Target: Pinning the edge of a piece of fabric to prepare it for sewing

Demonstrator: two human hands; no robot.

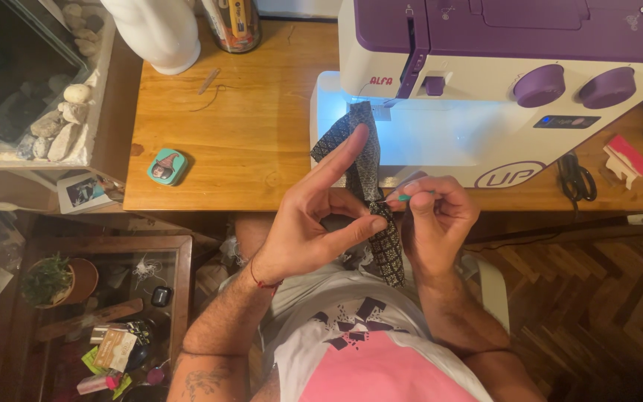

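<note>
Pink and white t-shirt [370, 357] fills the bottom of the view, and right above it both hands are busy with a strip of dark patterned fabric [370, 190], held over the lap just off the front edge of the bench [217, 141]. Left hand [310, 219] has its thumb and a lower finger closed on the strip about midway down, with the index finger sticking straight up along the cloth, so it's pinching, not a full fist. Right hand [437, 216] is curled nearly closed around a small teal-handled tool [405, 198], looks like a seam ripper or similar, with the tip pointing at the fabric right by the left thumb. Can't make out the tip itself, too small.

Upper end of the strip reaches up to the needle area of the white and purple sewing machine [500, 82], whose light is on. Can't tell if it's actually under the presser foot or just lying against it.

Progress-wise, I'd guess this is mid-way: the strip already looks folded or sewn into a narrow band, and the tool is working one spot, so fiddly hand work is what's left.

Also on the bench: a little teal tin [167, 166] near the front left corner, black scissors [576, 179] off to the right.
</note>
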